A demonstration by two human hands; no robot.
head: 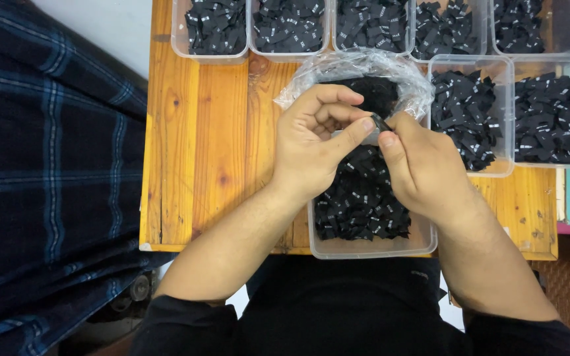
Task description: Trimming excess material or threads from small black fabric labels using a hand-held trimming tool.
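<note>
Head view puts our two forearms nearest, rising from the bottom edge to meet over the clear plastic tub heaped with small black labels. Our left hand and right hand close together on one black label, pinched between left thumb and forefinger and the right thumb tip; both hands are curled tight, no gap showing. The label sits directly between the fingertips, above the tub, its long axis slanting from upper left to lower right, equally near both hands. Most of it is covered by fingers, so we cannot tell whether it is folded. Beyond, a crumpled clear bag holds more black pieces, then further tubs along the wooden table, the top row cut off.
</note>
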